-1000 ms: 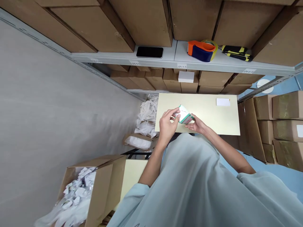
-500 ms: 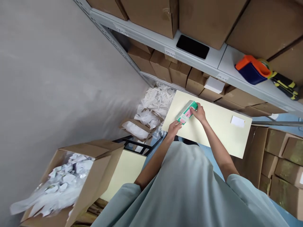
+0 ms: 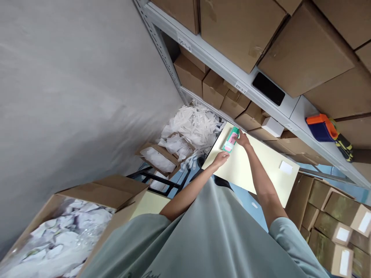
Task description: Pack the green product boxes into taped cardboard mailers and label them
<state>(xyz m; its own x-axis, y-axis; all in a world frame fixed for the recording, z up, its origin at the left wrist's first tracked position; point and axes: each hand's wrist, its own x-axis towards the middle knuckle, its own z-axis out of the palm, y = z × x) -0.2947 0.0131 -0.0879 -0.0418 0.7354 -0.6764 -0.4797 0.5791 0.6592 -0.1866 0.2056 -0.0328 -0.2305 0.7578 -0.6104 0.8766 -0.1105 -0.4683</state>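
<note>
"Pale worktop (image 3: 272,159): where's the green-and-pink box (image 3: 230,141)?"

"At its left end, showing its pink panel (image 3: 232,138) more squarely than a moment ago, so the turning seems well along."

"And the grip?"

"Right hand (image 3: 242,139) grasps the far end; left hand (image 3: 221,159) is at the near end, its hold unclear."

"Farther out?"

"White card (image 3: 286,167) to the right, shelf (image 3: 220,68) beyond."

Both arms (image 3: 188,190) are being held outstretched, the right hand (image 3: 242,139), fingers (image 3: 238,139) bent, being held farther forward than the left hand (image 3: 221,158).
</note>
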